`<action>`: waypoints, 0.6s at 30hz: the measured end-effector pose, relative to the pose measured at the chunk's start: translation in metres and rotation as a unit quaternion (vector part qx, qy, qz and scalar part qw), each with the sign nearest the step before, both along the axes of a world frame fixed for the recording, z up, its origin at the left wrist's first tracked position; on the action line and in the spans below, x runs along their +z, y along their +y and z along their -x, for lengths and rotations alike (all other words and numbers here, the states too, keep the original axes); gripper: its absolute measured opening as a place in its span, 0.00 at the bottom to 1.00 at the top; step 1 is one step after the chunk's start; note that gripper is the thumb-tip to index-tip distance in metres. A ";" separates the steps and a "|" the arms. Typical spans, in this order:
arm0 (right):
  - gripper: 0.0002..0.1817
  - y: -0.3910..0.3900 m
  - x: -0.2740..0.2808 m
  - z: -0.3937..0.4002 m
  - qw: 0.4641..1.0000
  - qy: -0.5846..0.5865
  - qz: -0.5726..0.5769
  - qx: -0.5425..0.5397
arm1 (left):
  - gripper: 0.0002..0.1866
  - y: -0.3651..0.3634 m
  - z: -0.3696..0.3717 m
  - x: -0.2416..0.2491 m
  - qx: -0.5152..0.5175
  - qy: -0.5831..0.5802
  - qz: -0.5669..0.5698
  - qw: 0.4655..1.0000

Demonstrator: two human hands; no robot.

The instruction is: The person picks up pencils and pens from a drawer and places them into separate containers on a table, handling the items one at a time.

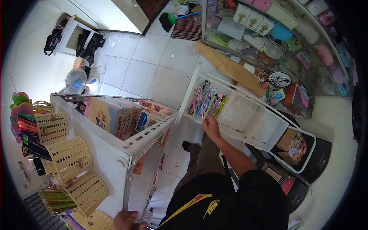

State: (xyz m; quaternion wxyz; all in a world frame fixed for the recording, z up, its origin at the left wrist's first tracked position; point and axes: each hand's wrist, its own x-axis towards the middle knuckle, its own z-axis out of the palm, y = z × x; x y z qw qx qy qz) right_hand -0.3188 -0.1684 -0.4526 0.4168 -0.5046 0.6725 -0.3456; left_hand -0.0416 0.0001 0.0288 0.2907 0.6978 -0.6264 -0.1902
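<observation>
My right hand point(210, 129) is at the near rim of a white plastic bin point(186, 104), its fingers curled together. Pens and pencils point(207, 99) in many colours stand packed in that bin, and some lean towards my fingers. Whether the hand pinches a pen or the rim is too small to make out. My left hand point(128, 220) hangs low at the bottom edge of the view, beside the white rack; its fingers are partly cut off and blurred.
Two white bins point(242, 115) adjoin the pen bin, and a box of small packets point(295, 149) stands beyond. Left, a metal rack point(132, 147) carries books point(115, 117) and woven baskets point(78, 155). A glass display case point(264, 42) fills the upper right; a fan point(76, 81) stands upper left.
</observation>
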 end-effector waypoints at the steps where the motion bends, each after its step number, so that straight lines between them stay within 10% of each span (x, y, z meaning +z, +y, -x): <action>1: 0.09 0.012 0.046 -0.005 0.998 -0.006 -0.009 0.057 | 0.38 0.008 0.008 0.005 0.072 0.074 -0.201 0.974; 3: 0.09 0.037 0.139 -0.017 0.983 -0.062 -0.025 0.171 | 0.40 -0.043 0.016 -0.045 -0.339 0.062 0.019 0.939; 7: 0.10 0.085 0.200 -0.032 0.932 -0.154 0.027 0.326 | 0.21 -0.089 0.110 -0.132 0.029 0.207 -0.012 0.978; 10: 0.10 0.084 0.210 -0.031 0.866 -0.205 0.076 0.450 | 0.12 -0.086 0.097 -0.176 -0.097 0.256 -0.141 0.951; 14: 0.11 0.013 0.126 0.011 0.796 0.151 -0.078 0.581 | 0.13 -0.065 0.083 -0.201 -0.036 0.211 -0.243 0.946; 18: 0.09 -0.075 -0.010 0.080 0.788 0.495 -0.022 0.365 | 0.14 -0.046 0.070 -0.211 -0.037 0.160 -0.273 0.948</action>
